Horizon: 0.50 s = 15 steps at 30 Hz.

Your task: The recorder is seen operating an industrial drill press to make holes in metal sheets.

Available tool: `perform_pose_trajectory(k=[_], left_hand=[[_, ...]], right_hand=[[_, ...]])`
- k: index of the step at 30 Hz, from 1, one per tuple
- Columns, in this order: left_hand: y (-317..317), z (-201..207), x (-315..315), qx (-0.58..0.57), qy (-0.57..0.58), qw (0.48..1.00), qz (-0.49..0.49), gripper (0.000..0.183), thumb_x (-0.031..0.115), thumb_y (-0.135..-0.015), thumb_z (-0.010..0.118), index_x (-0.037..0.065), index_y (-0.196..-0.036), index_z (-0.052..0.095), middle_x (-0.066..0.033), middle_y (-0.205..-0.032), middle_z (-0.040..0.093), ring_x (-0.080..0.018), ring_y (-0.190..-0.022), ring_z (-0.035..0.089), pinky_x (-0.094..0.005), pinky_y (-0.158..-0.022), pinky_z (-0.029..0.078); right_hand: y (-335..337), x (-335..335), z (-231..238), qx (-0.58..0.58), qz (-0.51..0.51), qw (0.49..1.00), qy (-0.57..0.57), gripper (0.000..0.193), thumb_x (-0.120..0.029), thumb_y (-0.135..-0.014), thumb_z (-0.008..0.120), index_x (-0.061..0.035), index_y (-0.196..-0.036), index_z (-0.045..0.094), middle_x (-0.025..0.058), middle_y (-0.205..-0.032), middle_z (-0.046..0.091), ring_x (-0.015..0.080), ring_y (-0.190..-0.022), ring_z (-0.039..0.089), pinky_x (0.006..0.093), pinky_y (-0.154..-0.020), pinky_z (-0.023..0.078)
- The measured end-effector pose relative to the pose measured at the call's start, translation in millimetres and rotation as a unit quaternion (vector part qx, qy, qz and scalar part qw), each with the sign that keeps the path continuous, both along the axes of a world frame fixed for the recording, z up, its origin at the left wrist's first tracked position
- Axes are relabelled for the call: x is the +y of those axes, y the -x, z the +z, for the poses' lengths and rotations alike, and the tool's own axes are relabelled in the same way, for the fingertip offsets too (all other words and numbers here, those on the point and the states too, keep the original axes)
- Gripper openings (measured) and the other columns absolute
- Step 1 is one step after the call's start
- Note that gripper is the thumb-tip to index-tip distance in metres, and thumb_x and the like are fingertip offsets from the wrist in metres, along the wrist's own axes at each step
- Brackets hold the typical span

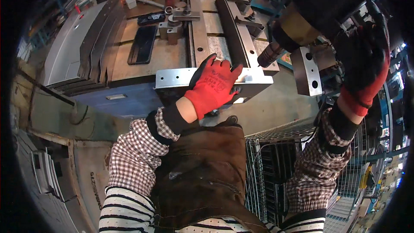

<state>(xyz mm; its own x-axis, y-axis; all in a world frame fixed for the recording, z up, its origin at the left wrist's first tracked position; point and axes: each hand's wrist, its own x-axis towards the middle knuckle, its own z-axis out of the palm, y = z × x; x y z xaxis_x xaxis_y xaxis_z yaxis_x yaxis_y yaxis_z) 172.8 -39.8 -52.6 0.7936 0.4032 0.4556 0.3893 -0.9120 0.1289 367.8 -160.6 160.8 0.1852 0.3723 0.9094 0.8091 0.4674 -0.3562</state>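
In a red glove with dark fingertips, my left hand (pixel 215 82) grips a bent sheet-metal part (pixel 174 77) with holes in it, lying across the front ends of two steel bars. Just right of that hand, a drill chuck (pixel 271 54) points down toward the part's right end. My right hand (pixel 366 71), gloved in red and black, is raised at the right beside the dark machine head (pixel 327 6). Its fingers look curled round something dark that I cannot make out. A steel block with holes (pixel 307 71) hangs between the chuck and my right hand.
Stacked sheet-metal pieces (pixel 82 39) lie on the left of the worktable (pixel 120 70). A black phone (pixel 142 45), a wrench (pixel 151 3) and bolted clamps (pixel 186 15) are on top. A wire basket (pixel 258 177) stands below, right of my apron.
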Motion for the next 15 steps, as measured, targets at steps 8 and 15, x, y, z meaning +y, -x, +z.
perform_pose_trajectory(k=[8, 15], left_hand=[[-1, 4, -2, 0.002, 0.018, 1.0, -0.002, 0.066, 0.033, -0.071, 0.07, 0.012, -0.129, 0.046, -0.0147, -0.101, 0.054, -0.0301, -0.103, 0.051, -0.0452, -0.103, 0.029], [1, 6, -3, 0.003, 0.02, 1.0, 0.004, 0.065, 0.033, -0.071, 0.07, 0.012, -0.129, 0.047, -0.0151, -0.102, 0.054, -0.0306, -0.102, 0.051, -0.0449, -0.102, 0.03]], right_hand=[[5, -3, -1, -0.092, -0.074, 0.993, 0.027, 0.043, -0.01, -0.089, 0.052, 0.0034, -0.13, 0.047, 0.0148, -0.12, 0.056, 0.0237, -0.106, 0.057, 0.0347, -0.089, 0.05], [7, 3, 0, -0.084, -0.034, 0.996, 0.023, 0.045, -0.015, -0.091, 0.055, 0.0025, -0.131, 0.046, 0.0149, -0.123, 0.054, 0.0226, -0.106, 0.057, 0.0339, -0.09, 0.049]])
